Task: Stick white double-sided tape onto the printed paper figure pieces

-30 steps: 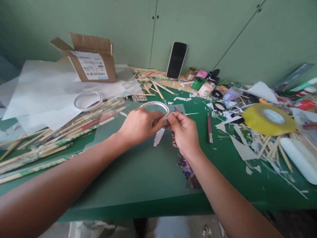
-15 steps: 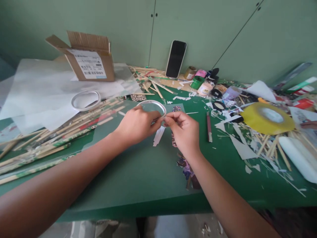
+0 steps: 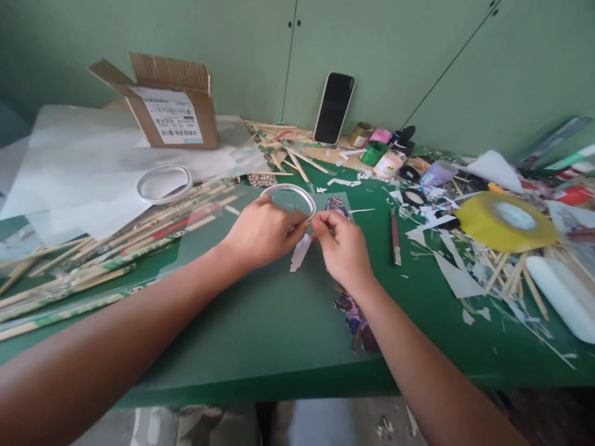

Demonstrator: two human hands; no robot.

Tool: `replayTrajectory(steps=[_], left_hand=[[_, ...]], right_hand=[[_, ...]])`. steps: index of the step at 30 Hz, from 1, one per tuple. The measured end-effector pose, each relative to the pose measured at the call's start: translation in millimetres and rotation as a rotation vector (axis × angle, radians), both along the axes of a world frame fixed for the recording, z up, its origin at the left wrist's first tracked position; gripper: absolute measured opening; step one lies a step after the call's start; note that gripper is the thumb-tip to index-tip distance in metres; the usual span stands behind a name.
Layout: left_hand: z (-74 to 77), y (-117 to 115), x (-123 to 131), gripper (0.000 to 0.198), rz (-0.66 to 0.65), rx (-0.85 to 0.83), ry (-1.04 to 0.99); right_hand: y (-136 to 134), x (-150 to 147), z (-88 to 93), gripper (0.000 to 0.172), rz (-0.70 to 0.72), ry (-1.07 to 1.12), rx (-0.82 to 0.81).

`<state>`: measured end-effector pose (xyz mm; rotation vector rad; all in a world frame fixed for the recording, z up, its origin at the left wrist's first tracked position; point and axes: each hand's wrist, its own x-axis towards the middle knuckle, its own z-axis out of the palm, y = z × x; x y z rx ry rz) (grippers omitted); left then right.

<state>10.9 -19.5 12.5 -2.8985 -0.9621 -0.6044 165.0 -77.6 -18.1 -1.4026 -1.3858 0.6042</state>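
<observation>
My left hand [image 3: 267,232] is closed around the near side of a thin roll of white tape [image 3: 302,189], which it holds tilted above the table. Right beside it, my right hand [image 3: 338,241] pinches at the roll's edge with thumb and forefinger; the tape end between them is too small to make out. A pale strip of paper [image 3: 301,253] lies below the fingertips. Partly covered by my right hand and forearm, a purple patterned cut-out [image 3: 349,313] rests on the translucent sheet [image 3: 260,334]. A reddish craft knife [image 3: 395,238] lies to the right.
Bundled wooden sticks [image 3: 116,260] and a second tape roll [image 3: 163,184] lie left, before an open cardboard box [image 3: 179,118]. A phone [image 3: 334,108] leans on the wall. Paint jars [image 3: 389,164], paper scraps [image 3: 458,272] and a wide yellow tape roll [image 3: 478,223] crowd the right.
The view has shifted slightly. Both hands stay together at the tape roll, with my right fingers slightly changed in pose; the roll is still in my left hand.
</observation>
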Motion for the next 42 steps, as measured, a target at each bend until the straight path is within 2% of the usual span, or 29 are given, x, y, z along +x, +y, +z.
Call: replayTrajectory(steps=[4, 6, 9, 13, 15, 17, 21, 23, 30, 33, 38, 40, 42], left_hand=[[1.2, -5, 4, 0.037, -0.004, -0.031, -0.116], [2.9, -6, 4, 0.037, 0.027, -0.070, -0.161], [4.1, 2, -1, 0.035, 0.105, -0.095, -0.132], [0.0, 23, -15, 0.021, 0.197, -0.020, -0.024], [-1.0, 28, -18, 0.021, 0.245, -0.053, -0.057], [0.5, 27, -15, 0.026, 0.258, -0.191, -0.196], [5.1, 14, -3, 0.030, 0.108, -0.651, -0.518], [5.3, 8, 1, 0.030, 0.047, -0.805, -0.607], [4.3, 1, 2, 0.029, 0.073, -1.055, -0.673], [3.9, 2, 1, 0.026, 0.094, -1.126, -0.694], [3.7, 4, 2, 0.023, 0.069, -1.150, -0.635], [3.7, 4, 1, 0.025, 0.035, -1.080, -0.544], [3.2, 3, 1, 0.024, 0.009, -0.884, -0.435]], right_hand=[[4, -5, -7.7, 0.028, 0.127, 0.483, -0.092], [6, -2, -8.3, 0.029, 0.096, 0.640, -0.077], [5, 8, -3.9, 0.025, -0.022, 0.748, -0.024], [2, 14, 5.4, 0.025, 0.058, 0.782, -0.141], [0, 13, 7.7, 0.028, 0.106, 0.761, -0.188], [0, 12, 7.9, 0.032, 0.130, 0.713, -0.204], [-1, 13, 6.1, 0.039, 0.183, 0.600, -0.210], [-1, 13, 6.2, 0.041, 0.205, 0.539, -0.212], [-4, 9, 7.1, 0.038, 0.245, 0.409, -0.193], [-5, 9, 7.5, 0.032, 0.192, 0.225, -0.103], [-7, 10, 12.6, 0.021, 0.014, -0.095, 0.131], [-7, 12, 13.2, 0.018, -0.055, -0.153, 0.184], [-6, 16, 12.5, 0.016, -0.112, -0.187, 0.219]])
